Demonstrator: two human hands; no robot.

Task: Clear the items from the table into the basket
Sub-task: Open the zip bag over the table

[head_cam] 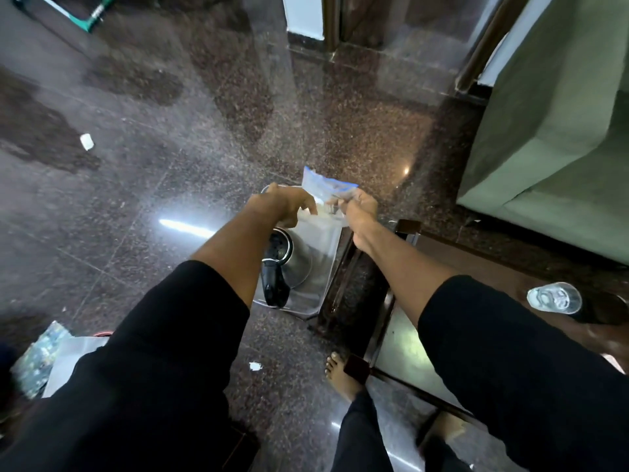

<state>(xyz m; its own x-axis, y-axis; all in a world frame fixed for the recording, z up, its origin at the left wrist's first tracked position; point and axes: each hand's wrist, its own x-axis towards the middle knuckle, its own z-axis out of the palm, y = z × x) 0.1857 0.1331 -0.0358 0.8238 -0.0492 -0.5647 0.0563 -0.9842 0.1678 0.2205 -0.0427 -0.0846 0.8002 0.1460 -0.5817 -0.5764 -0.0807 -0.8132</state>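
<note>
Both hands are out over the floor beside the table: the right hand (360, 207) pinches the top edge of a clear zip bag (323, 194) with a blue seal strip, fingers closed on the plastic, while the left hand (287, 206) hovers just beside it with fingers spread and curled, loose, gripping nothing that I can make out. Directly beneath them sits the basket (306, 310), a see-through plastic tub on the dark stone floor, pressed up against the table (405, 335) leg. Already inside it lies a steel kettle (287, 258) with a black handle, tipped on its side. So the step in hand looks like the drop: the bag hangs above the open tub, not yet let go. What the next move calls for, I'd say, is simply lowering the bag a touch and opening the right fingers so it falls beside the kettle, not on the rim. The bag looks limp, light and partly crumpled, with something pale inside that's too blurred to name; it should flop wherever it lands. Back on the table, a drinking glass (554, 298) stands near the edge by the right sleeve, so the clearing isn't finished; that glass would likely come next.
</note>
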